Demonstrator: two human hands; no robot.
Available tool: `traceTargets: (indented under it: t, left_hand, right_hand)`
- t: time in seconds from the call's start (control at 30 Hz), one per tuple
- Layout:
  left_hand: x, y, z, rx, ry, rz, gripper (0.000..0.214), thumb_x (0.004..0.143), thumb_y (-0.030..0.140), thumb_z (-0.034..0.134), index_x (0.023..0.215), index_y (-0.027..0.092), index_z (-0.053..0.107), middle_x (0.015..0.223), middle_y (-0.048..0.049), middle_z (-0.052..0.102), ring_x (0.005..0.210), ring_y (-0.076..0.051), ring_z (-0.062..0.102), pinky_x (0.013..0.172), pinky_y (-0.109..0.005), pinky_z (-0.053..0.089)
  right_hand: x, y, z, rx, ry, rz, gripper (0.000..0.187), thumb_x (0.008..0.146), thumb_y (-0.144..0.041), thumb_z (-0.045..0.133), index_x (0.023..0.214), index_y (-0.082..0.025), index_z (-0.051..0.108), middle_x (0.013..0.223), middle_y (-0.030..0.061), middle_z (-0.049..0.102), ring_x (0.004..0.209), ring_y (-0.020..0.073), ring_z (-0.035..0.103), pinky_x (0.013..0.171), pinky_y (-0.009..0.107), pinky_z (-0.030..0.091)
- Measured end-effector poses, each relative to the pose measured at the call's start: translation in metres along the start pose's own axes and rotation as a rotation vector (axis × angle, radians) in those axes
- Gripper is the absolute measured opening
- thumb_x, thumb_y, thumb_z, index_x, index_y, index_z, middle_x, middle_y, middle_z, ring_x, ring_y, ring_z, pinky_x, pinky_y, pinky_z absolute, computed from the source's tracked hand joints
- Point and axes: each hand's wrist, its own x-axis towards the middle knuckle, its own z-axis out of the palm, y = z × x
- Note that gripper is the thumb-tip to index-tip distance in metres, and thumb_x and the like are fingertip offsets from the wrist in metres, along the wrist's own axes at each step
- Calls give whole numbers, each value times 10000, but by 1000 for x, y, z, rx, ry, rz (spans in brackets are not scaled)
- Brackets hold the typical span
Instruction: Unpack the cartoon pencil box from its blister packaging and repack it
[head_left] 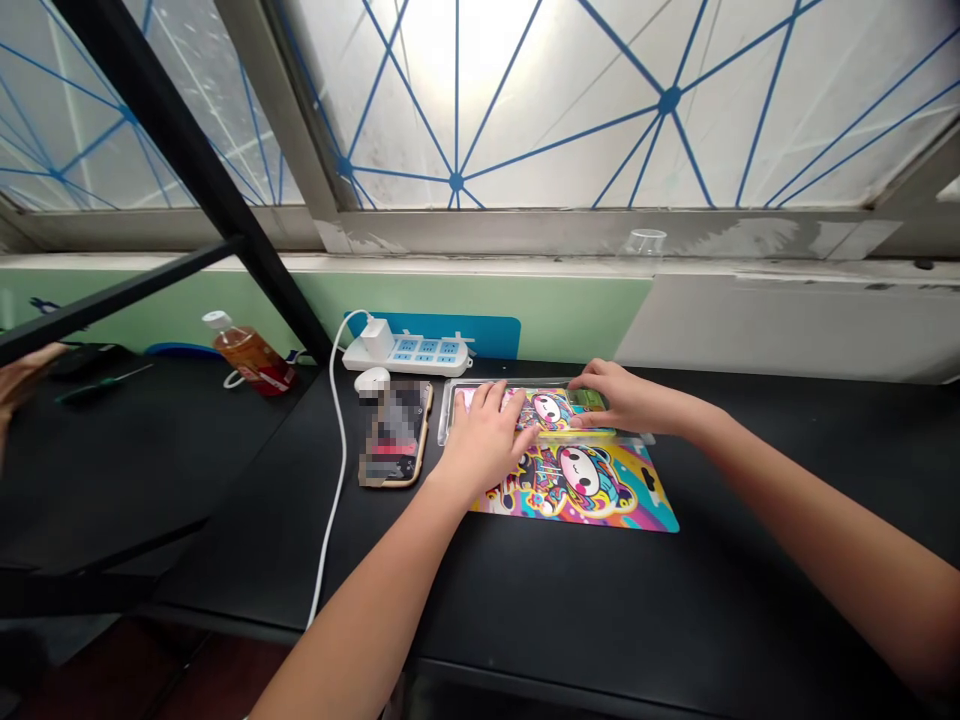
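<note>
A clear plastic case [444,425] with a colourful cartoon print inside lies on the black table. In front of it is a bright cartoon-printed sheet [600,490], which shows a white character's head. My left hand [484,435] rests on the left part of the case, fingers stretched out and slightly apart, hiding some of the print. At the case's right end, my right hand [611,395] grips it between thumb and fingers. A greenish patch [587,399] shows between those fingers; I cannot make out what it is.
Left of the case lies a phone [397,440]. Behind it are a white earbud case [372,381] and a power strip [435,350] with a plug and white cable [341,450]. Farther left stand a drink bottle [253,355] and a black metal frame [202,170]. Another person's hand [26,375] shows at the left edge.
</note>
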Motion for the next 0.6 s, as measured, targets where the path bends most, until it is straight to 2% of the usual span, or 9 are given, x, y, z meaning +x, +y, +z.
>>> traceTargets:
  t: [0.13,0.23,0.3,0.37,0.47,0.53,0.6]
  left_hand:
    - [0,0,-2,7,3,-3,550,1037,508,379,1489,201,444,1571,-160,434,1457,-325,354,1173,-650,249]
    - [-2,-5,-7,45,67,-11,577,1020,533,427,1494,204,442,1571,-164,434,1463,-344,344,1179,-698,178]
    - [-3,-11,-12,70,123,-31,585,1004,538,475,1487,210,450,1556,-165,455,1455,-359,352,1174,-721,147]
    - [-3,-18,-21,80,159,-49,540,993,507,527,1448,219,491,1488,-156,536,1392,-360,434,1167,-724,159]
    - [-7,-23,-37,75,175,-5,332,976,399,604,1262,232,618,1235,-96,699,1179,-304,596,1164,-637,267]
    - [-17,-19,-48,83,237,52,245,955,330,647,1181,234,649,1167,-75,712,1139,-283,608,1165,-581,298]
    - [-34,-11,-55,95,330,113,259,945,265,654,1203,239,643,1201,-80,691,1164,-281,588,1178,-559,291]
  right_hand:
    - [3,-2,0,-82,57,-4,593,775,-679,698,1111,-190,698,1088,135,584,1008,310,614,865,446,537]
    - [-5,-13,4,-197,187,-10,573,739,-639,763,1060,-172,678,1139,169,590,1045,359,587,888,509,513]
    - [-14,-23,9,-258,280,-49,501,782,-574,758,1063,-173,650,1194,184,603,1058,365,597,916,529,501]
    - [-25,-32,15,-281,365,-99,376,858,-485,712,1071,-188,627,1206,171,634,1062,346,621,975,537,482]
    - [-45,-43,21,-286,504,-183,240,949,-354,614,1132,-198,604,1172,140,675,1071,309,636,1046,526,457]
    - [-65,-51,21,-299,615,-231,304,970,-275,575,1265,-200,565,1162,130,676,1085,291,627,1020,492,488]
    - [-89,-58,22,-326,690,-253,470,963,-203,564,1425,-226,476,1151,118,667,1111,284,611,989,462,517]
